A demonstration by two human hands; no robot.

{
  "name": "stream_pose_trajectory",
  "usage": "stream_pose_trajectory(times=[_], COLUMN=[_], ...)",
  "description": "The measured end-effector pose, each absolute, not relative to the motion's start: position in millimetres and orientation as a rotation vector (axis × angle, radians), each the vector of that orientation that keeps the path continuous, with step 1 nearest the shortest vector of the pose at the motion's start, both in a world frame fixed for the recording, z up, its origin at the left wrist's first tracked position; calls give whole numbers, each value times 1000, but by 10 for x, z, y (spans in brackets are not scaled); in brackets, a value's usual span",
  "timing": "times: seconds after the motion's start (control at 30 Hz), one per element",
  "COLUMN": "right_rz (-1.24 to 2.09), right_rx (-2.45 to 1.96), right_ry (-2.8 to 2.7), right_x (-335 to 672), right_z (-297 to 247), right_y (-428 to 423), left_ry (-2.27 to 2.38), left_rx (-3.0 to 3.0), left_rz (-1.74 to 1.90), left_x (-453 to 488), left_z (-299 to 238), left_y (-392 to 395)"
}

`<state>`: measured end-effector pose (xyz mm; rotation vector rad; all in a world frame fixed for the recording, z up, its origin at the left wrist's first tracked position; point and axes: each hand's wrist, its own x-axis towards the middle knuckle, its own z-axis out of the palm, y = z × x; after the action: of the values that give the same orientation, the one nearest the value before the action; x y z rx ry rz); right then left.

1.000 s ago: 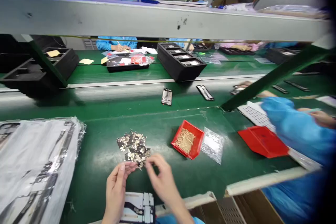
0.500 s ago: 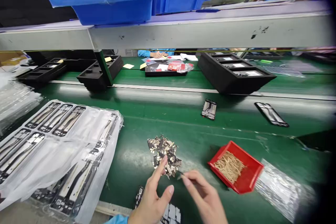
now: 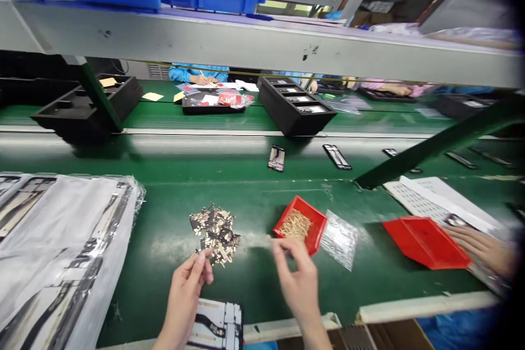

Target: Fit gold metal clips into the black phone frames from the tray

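My left hand [image 3: 189, 287] is closed in a pinch at the near edge of a pile of small black and gold metal parts [image 3: 219, 235]; whatever its fingertips hold is too small to name. Below it lies a phone frame [image 3: 229, 320] with a black flex strip, partly covered by the hand. My right hand [image 3: 298, 279] is beside the near left corner of a red bin [image 3: 316, 235] of thin tan strips [image 3: 296, 224]. Its thumb and forefinger are pinched, with a tiny pale thing at their tips that I cannot make out.
A plastic-covered tray of phone frames [image 3: 82, 229] fills the left. A clear bag [image 3: 340, 238] lies beside the bin. Farther right are another red bin [image 3: 426, 243], a co-worker's hand [image 3: 484, 246] and a slanting green post [image 3: 435, 145]. A shelf [image 3: 246, 38] crosses above.
The view has swung right. My left hand has gone from spread fingers to a pinch. My right hand has moved from the metal parts to the red bin, and the dark thin thing at its fingertips no longer shows.
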<state>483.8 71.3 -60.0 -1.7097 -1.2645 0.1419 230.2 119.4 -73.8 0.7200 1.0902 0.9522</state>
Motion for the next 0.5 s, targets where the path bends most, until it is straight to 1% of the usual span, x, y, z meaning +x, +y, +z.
stream_pose_trajectory(times=[0.03,0.1,0.17,0.23,0.3,0.4,0.5], right_rz=[-46,-237,-321,-343,-233,116,284], right_rx=[-1786,-1889,-1974,-1969,-1810,-1499,-1419], right_ry=[-1210,-1136,-1142,-1266,-1529,-1933,-2052], right_x=[5059,5399,5508,5371,5080,4639,4403], right_z=[-604,-610,-608,-583,-528,-435,-424], right_y=[704,682,654,614,560,496,498], left_ry=[1098,1076,1030,996,971,931,907], left_rx=[770,895,966,992,1018,1076,1152], left_rz=[895,743,611,520,447,352,290], left_x=[2267,2220,2216,2249,2301,2372,2404], left_z=[-735,-722,-701,-672,-640,-602,-584], left_y=[1226,1286,1324,1332,1320,1293,1276])
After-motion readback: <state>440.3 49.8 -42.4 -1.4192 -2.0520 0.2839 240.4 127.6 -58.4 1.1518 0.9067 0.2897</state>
